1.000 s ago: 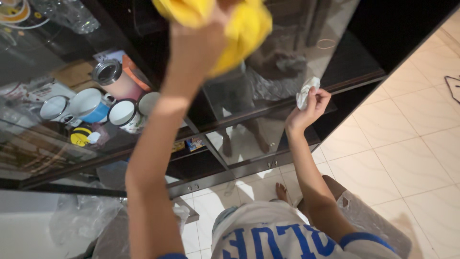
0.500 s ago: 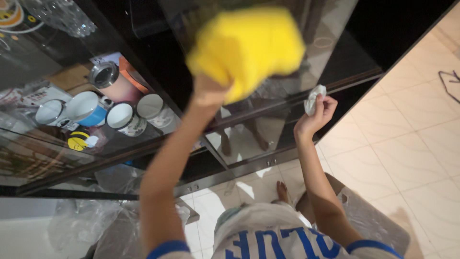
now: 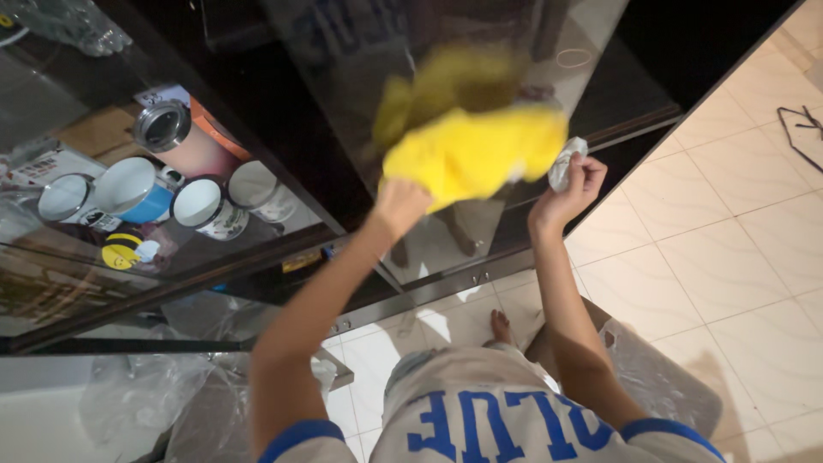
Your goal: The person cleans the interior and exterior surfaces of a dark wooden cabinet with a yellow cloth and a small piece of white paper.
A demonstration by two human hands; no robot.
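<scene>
My left hand (image 3: 401,206) grips a yellow cloth (image 3: 476,154) and presses it against the glass door (image 3: 480,249) of a dark cabinet; the cloth is blurred and mirrored in the pane above it. My right hand (image 3: 570,193) is closed around a small crumpled white tissue (image 3: 561,165), held up beside the door's right edge, just right of the cloth. Both arms reach forward from my white shirt with blue lettering.
Behind glass at left stand several mugs (image 3: 199,204), a blue mug (image 3: 133,189) and a metal-lidded tin (image 3: 165,127) on a shelf. Crumpled clear plastic (image 3: 146,390) lies at lower left. A stool (image 3: 660,386) stands by my bare foot (image 3: 500,327) on cream floor tiles (image 3: 729,223).
My left hand has swept the yellow cloth down the glass, from the top of view to the level of my right hand. The right hand stayed almost still with the tissue.
</scene>
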